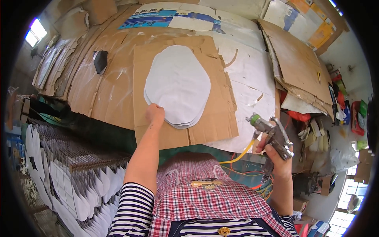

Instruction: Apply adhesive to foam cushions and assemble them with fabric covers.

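A small stack of white sheets [177,81], cut to a long rounded outline, lies on a piece of brown cardboard [221,102]. At the stack's lower left edge, my left hand [155,113] is closed, fingertips pinched on the rim of the sheets. How many sheets it pinches is hidden. Off to the right, my right hand [279,156] is wrapped round a metal spray gun [270,132] with a green ring near its nozzle. A yellow hose [241,156] runs by the gun, over the table's near edge.
Worn cardboard [106,87] covers the table, with a dark folded piece [100,62] on it. At lower left, a wire rack [98,168] holds several white cut pieces [75,193]. Stacked cardboard [296,59] stands at right. Coloured hoses [266,185] hang below the right hand.
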`<state>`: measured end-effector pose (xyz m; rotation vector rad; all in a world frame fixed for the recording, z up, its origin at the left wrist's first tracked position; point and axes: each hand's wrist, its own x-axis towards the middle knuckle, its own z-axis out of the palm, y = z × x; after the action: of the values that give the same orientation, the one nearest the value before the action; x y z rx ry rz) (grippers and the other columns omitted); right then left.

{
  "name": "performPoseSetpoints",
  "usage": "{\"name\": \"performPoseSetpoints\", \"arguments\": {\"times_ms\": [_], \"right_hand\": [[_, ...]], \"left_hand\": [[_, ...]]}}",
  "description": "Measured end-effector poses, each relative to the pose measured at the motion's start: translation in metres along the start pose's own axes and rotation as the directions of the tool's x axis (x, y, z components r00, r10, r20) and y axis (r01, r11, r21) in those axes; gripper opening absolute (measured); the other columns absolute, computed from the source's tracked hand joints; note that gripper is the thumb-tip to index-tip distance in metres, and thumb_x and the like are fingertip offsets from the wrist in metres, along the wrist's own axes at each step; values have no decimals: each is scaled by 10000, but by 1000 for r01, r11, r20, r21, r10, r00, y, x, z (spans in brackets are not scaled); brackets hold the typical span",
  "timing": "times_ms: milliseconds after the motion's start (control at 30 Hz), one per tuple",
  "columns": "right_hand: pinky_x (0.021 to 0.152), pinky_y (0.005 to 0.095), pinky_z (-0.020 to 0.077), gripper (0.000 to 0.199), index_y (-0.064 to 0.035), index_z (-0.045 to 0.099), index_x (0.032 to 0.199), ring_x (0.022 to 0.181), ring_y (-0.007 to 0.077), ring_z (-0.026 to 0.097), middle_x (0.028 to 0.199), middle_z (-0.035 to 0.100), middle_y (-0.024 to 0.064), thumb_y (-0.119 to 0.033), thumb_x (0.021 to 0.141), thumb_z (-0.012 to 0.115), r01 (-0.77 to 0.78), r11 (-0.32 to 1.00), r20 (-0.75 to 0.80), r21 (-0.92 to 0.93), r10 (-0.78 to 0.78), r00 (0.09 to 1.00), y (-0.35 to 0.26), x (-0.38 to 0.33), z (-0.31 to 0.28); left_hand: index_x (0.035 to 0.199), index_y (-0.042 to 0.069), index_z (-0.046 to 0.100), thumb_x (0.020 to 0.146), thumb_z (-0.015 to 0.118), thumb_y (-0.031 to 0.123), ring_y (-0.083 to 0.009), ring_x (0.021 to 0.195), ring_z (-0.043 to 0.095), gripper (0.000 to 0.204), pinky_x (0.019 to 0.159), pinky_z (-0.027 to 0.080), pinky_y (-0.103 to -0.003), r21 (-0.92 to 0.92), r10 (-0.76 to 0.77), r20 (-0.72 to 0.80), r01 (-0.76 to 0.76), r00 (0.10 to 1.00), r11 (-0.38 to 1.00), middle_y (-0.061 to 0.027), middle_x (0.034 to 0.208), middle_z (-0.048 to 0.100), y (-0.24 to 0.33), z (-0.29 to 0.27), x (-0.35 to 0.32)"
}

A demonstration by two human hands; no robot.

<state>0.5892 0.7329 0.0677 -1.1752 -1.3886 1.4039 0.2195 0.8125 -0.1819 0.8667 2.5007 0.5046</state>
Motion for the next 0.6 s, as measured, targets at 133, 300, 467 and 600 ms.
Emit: {"name": "performPoseSetpoints", "arguments": {"times_ms": [133,300,467,600], "right_hand": [[707,284,509,395,48,487,1157,757,154,612,869,609,87,-68,807,628,-6,998,54,-59,10,998,-2,-6,-19],[693,289,500,477,50,452,1222,766,145,600,846,601,91,-81,801,633,-49,996,170,-75,61,983,-7,-10,-17],[673,286,496,477,41,456,1219,741,139,591,848,604,91,-75,794,639,-6,1000,15,-31,6,1000,-8,-2,-23],[665,263,482,464,42,472,1205,743,135,592,850,602,83,-57,786,643,-55,994,196,-90,72,978,-4,-5,-36]], "left_hand": [[850,75,622,749,603,178,-256,791,625,146,707,502,-374,-157,27,-33,-32,999,987,-77,865,647,1,-4,-2],[873,32,571,737,621,92,-202,759,592,157,643,494,-331,-783,-142,181,230,973,578,-72,830,603,-9,9,9],[1076,30,475,754,618,40,-236,911,578,353,682,533,-395,-886,-211,323,373,922,275,-103,1035,554,-8,18,-10],[1188,18,420,779,567,-3,-295,1008,566,435,792,525,-451,-810,-38,495,476,868,343,-148,1143,527,1,15,-31]]}}
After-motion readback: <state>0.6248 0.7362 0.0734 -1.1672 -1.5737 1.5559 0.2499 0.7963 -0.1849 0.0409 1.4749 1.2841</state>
